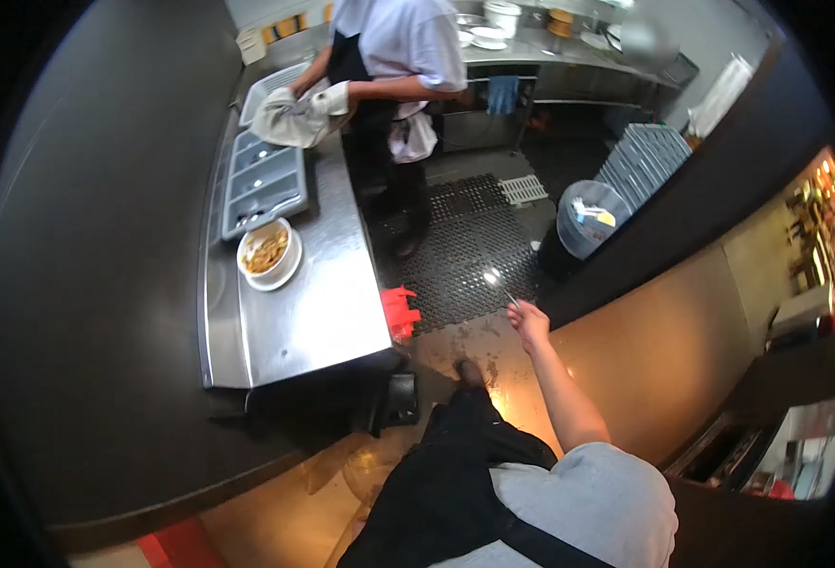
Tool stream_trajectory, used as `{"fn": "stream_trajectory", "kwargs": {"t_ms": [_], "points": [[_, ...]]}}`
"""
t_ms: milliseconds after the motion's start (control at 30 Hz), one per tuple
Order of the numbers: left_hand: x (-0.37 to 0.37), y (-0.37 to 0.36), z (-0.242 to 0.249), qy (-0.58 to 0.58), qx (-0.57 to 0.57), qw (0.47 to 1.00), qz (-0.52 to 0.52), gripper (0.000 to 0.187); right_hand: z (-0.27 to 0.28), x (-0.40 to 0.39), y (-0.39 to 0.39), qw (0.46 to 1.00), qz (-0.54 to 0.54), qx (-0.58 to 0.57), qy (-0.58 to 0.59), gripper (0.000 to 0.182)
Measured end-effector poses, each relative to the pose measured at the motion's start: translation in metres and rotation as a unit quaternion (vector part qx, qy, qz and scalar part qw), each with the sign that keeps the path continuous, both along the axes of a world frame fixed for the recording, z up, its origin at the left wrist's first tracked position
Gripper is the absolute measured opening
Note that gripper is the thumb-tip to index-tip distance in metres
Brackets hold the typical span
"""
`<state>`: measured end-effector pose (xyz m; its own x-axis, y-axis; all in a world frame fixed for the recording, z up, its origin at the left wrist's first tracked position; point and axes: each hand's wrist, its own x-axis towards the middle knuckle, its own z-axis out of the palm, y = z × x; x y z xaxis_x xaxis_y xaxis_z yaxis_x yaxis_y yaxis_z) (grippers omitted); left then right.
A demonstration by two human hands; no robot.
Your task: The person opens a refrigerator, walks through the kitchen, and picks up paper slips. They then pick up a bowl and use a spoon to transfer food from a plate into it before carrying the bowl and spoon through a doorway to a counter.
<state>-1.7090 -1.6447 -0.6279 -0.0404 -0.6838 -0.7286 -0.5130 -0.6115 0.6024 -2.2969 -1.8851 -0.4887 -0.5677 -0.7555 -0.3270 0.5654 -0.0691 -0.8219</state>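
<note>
My right hand (529, 325) is closed around the handle of a metal spoon (500, 283), held out over the floor with its bowl pointing away from me. Low in the view, a small part of my left hand (362, 519) shows beside the black apron, too little to read its fingers. On the steel counter (328, 322) to the left, a white bowl of food (266, 250) sits on a white plate (292, 269). Beyond the bowl lies a grey cutlery tray (264, 180) with several pieces of cutlery in its compartments.
A co-worker (394, 47) stands behind the counter, holding a whitish cloth (294, 118). Black perforated mats (465, 241) cover part of the floor. A bin (588, 220) and stacked grey racks (647, 161) stand at the right, near a dark partition edge (664, 204).
</note>
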Motion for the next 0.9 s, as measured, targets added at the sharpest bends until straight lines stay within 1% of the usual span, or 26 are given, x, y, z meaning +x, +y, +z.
{"fn": "stream_trajectory", "kwargs": {"t_ms": [100, 167, 200, 233, 300, 333, 367, 433, 500, 533, 567, 600, 633, 733, 767, 833, 867, 900], "points": [[-0.039, -0.056, 0.011, -0.011, -0.022, 0.998, -0.049, 0.018, -0.082, -0.055, 0.024, 0.986, -0.071, 0.108, -0.101, 0.012], [-0.08, -0.1, 0.018, -0.014, -0.038, 0.996, -0.082, 0.019, -0.109, -0.071, 0.028, 0.968, -0.125, 0.144, -0.164, 0.009], [-0.102, -0.121, 0.026, -0.017, -0.049, 0.994, -0.098, 0.019, -0.16, -0.086, 0.022, 0.968, -0.09, 0.134, -0.19, 0.009], [-0.124, -0.144, 0.024, -0.021, -0.051, 0.992, -0.115, 0.019, -0.2, -0.113, 0.014, 0.968, -0.059, 0.121, -0.214, 0.01], [-0.165, -0.184, 0.028, -0.027, -0.07, 0.987, -0.144, 0.019, -0.135, -0.12, 0.0, 0.948, -0.061, 0.172, -0.259, 0.011], [-0.182, -0.202, 0.028, -0.031, -0.081, 0.984, -0.155, 0.019, -0.124, -0.133, -0.016, 0.945, -0.056, 0.186, -0.263, 0.015], [-0.202, -0.223, 0.031, -0.032, -0.096, 0.981, -0.163, 0.019, -0.107, -0.158, -0.034, 0.947, -0.058, 0.179, -0.261, 0.015], [-0.23, -0.263, 0.026, -0.039, -0.14, 0.972, -0.182, 0.02, -0.087, -0.196, -0.052, 0.961, 0.071, 0.086, -0.252, 0.022], [-0.252, -0.306, -0.005, -0.057, -0.211, 0.954, -0.203, 0.02, -0.041, -0.239, -0.079, 0.966, 0.087, 0.046, -0.24, 0.028], [-0.316, -0.309, 0.119, -0.121, -0.159, 0.958, -0.203, 0.028, -0.016, -0.254, -0.091, 0.976, 0.072, 0.023, -0.207, 0.029], [-0.342, -0.319, 0.15, -0.122, -0.193, 0.948, -0.224, 0.03, 0.003, -0.266, -0.105, 0.983, 0.057, -0.005, -0.173, 0.03], [-0.348, -0.339, 0.127, -0.04, -0.166, 0.972, -0.162, 0.029, 0.001, -0.292, -0.127, 0.984, 0.077, -0.028, -0.156, 0.033], [-0.347, -0.36, 0.102, 0.042, -0.139, 0.984, -0.101, 0.028, 0.016, -0.305, -0.14, 0.987, 0.06, -0.035, -0.147, 0.037], [-0.38, -0.396, 0.12, 0.012, -0.124, 0.984, -0.126, 0.028, 0.03, -0.34, -0.179, 0.987, 0.048, -0.03, -0.151, 0.038], [-0.392, -0.41, 0.122, 0.008, -0.118, 0.984, -0.133, 0.027, 0.022, -0.352, -0.195, 0.984, 0.054, -0.019, -0.171, 0.033], [-0.41, -0.438, 0.125, 0.006, -0.101, 0.985, -0.142, 0.027, 0.009, -0.363, -0.224, 0.979, 0.026, 0.026, -0.2, 0.025], [-0.415, -0.451, 0.125, 0.005, -0.093, 0.985, -0.145, 0.027, 0.002, -0.369, -0.238, 0.974, 0.026, 0.042, -0.22, 0.015], [-0.421, -0.463, 0.124, 0.003, -0.085, 0.985, -0.148, 0.027, -0.006, -0.373, -0.246, 0.974, 0.03, 0.047, -0.219, 0.015]]}}
